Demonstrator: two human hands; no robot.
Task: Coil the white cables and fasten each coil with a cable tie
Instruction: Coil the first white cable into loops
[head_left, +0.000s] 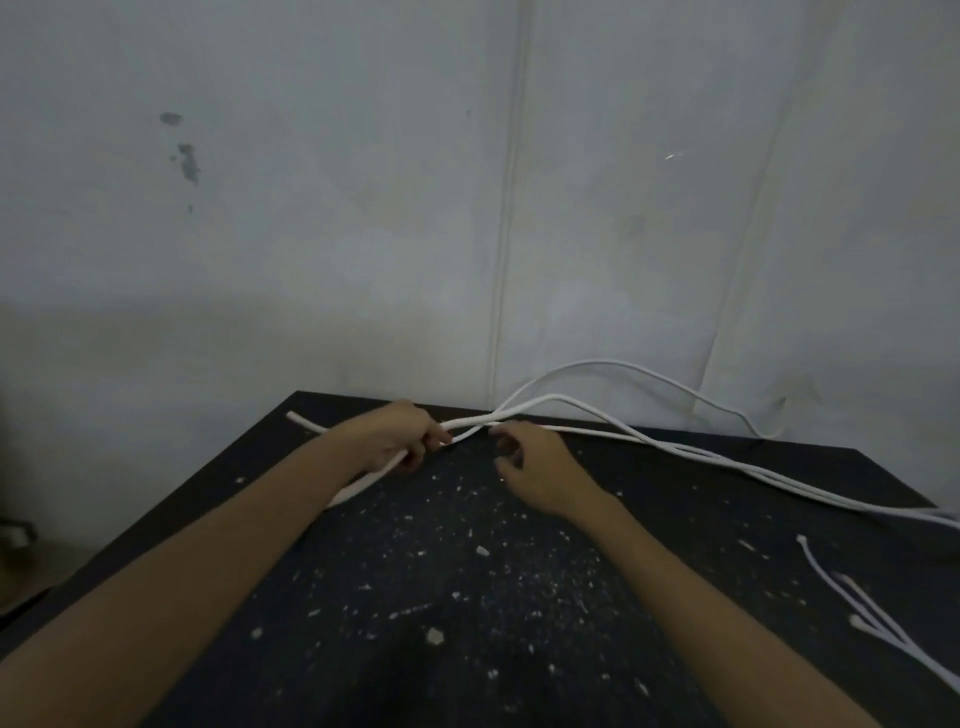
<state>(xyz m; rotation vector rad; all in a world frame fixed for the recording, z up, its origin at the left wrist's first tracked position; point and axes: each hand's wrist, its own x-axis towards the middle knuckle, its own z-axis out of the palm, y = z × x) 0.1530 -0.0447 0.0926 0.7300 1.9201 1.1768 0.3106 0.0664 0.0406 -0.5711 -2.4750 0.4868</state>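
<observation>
White cables (691, 452) run in several strands across the far part of the black table (441, 571), looping up at the back right and trailing off the right edge. My left hand (400, 436) grips the strands near the far edge; one cable end (296, 417) sticks out to its left. My right hand (535, 467) hovers just right of it, fingers loosely curled, fingertips near the strands; I cannot tell whether they touch. White cable ties (872, 613) lie at the right front.
The table top is speckled with small white flecks and crumbs (434, 636). A pale stained wall (363, 208) rises right behind the table. The table's left edge drops off to a dim floor area.
</observation>
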